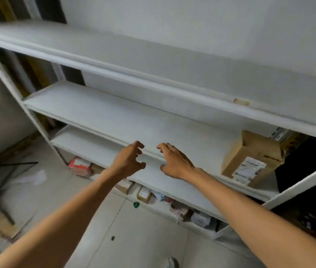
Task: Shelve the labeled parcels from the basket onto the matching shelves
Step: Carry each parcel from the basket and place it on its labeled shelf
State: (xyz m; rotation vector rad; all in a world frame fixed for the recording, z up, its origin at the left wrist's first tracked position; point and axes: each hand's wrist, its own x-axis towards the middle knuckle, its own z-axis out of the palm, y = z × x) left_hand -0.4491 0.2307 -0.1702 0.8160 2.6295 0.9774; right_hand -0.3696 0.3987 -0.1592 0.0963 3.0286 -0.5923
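A white shelving unit [103, 117] with several tiers fills the view. My left hand [129, 159] and my right hand [174, 161] hover side by side at the front edge of a middle shelf, fingers curled and apart, holding nothing. A brown cardboard parcel [250, 157] with a white shipping label stands at the right end of a shelf, well to the right of my right hand. Several small parcels lie on the bottom tier, among them a tan box [144, 195] marked with a letter label and a red-and-white box [80, 165]. No basket is visible.
A black bulky object [308, 167] sits at the far right behind the shelf's slanted white post. A dark wire frame [8, 171] and cardboard scraps lie on the tiled floor at left. Small green [136, 204] and dark bits dot the floor below my arms.
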